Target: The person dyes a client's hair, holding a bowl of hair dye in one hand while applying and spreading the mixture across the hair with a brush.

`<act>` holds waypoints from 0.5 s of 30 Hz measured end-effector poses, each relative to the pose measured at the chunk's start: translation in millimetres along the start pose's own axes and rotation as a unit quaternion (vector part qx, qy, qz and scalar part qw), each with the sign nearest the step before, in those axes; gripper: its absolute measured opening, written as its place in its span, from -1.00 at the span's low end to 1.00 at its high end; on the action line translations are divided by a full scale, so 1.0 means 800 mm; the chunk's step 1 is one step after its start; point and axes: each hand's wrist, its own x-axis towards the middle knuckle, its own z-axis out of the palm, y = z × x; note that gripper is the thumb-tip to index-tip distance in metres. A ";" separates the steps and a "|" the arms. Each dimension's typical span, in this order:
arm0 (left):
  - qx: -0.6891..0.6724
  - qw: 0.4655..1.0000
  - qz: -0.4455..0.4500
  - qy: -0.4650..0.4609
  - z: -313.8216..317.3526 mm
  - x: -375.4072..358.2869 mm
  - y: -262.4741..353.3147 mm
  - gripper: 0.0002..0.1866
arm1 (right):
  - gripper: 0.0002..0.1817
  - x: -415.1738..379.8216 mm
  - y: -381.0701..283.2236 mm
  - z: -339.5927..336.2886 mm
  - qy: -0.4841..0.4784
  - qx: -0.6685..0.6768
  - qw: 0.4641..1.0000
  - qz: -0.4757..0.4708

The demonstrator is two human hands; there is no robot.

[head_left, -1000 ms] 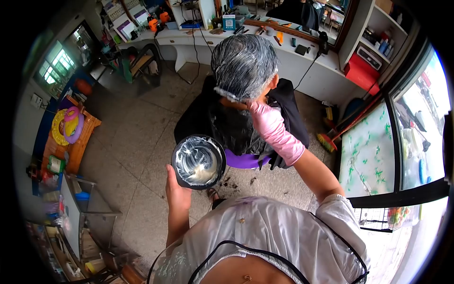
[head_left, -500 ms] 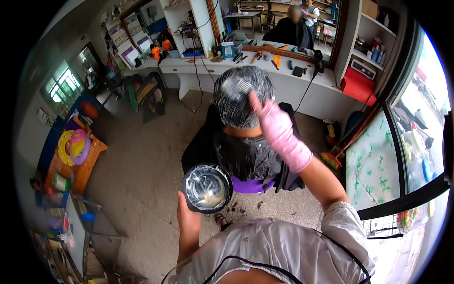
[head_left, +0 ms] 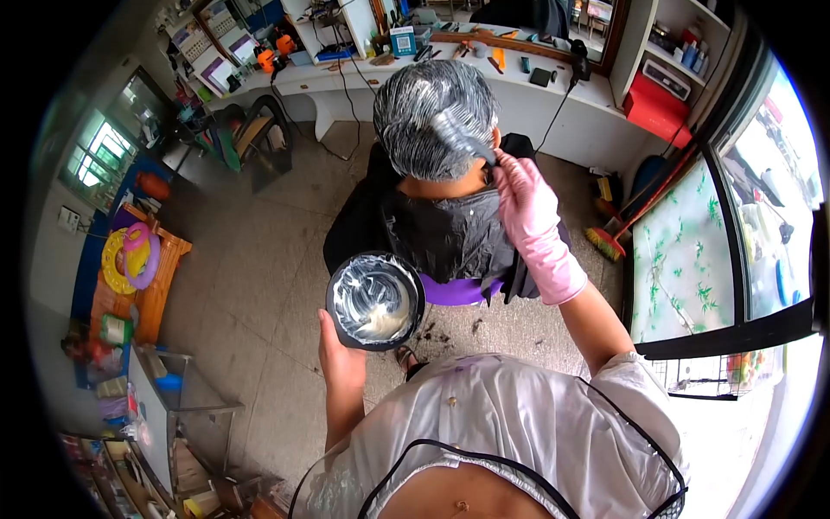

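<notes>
A seated person with their back to me has dark hair [head_left: 411, 108] coated in white cream. My right hand [head_left: 526, 195], in a pink glove, is closed around the handle of a tint brush [head_left: 462, 137]. The bristles lie against the lower right back of the hair. My bare left hand [head_left: 343, 356] grips a black bowl [head_left: 418, 304] from its lower left side, the thumb up along the wall. White cream [head_left: 380, 316] is smeared over the bowl's inside. A black cape [head_left: 445, 238] covers the person's shoulders and back.
A white counter [head_left: 354, 80] with combs and tools runs below a mirror ahead. A hair dryer [head_left: 579, 65] hangs at its right, cord trailing. Beyond the person's right side lean a broom [head_left: 605, 242] and a window. A purple seat [head_left: 450, 292] shows under the cape.
My view has tipped downward, so the scene sits higher. My right hand has swung right, taking the brush from the upper back of the head to the lower right. The bowl stays in my left hand.
</notes>
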 end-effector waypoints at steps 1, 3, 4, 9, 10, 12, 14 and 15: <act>0.002 1.000 -0.004 0.003 0.001 0.000 0.001 -0.41 | -0.77 -0.004 0.013 0.011 0.046 0.114 0.992 0.023; 0.011 1.000 0.001 -0.008 0.005 -0.002 0.004 -0.40 | -0.73 -0.002 0.009 -0.001 0.065 0.080 0.995 -0.001; 0.012 1.000 -0.001 -0.009 0.004 -0.003 0.006 -0.40 | -0.72 -0.006 0.018 0.005 0.085 0.060 0.994 -0.026; 0.030 0.999 -0.018 -0.021 0.002 -0.002 0.013 -0.38 | -0.38 -0.067 0.005 0.021 -0.126 -0.099 0.981 -0.113; 0.030 0.999 -0.016 -0.027 0.001 -0.003 0.012 -0.39 | -0.39 -0.076 0.006 0.021 -0.151 -0.088 0.980 -0.091; 0.035 0.999 -0.015 -0.025 -0.002 -0.003 0.012 -0.39 | -0.40 -0.079 0.012 0.023 -0.077 -0.044 0.993 -0.078; 0.039 0.999 -0.012 -0.026 -0.003 0.001 0.010 -0.39 | -0.40 -0.074 0.018 0.031 0.006 0.058 0.998 -0.033; 0.037 0.999 -0.017 -0.026 -0.004 0.001 0.010 -0.39 | -0.41 -0.074 0.018 0.030 -0.030 0.029 0.999 -0.011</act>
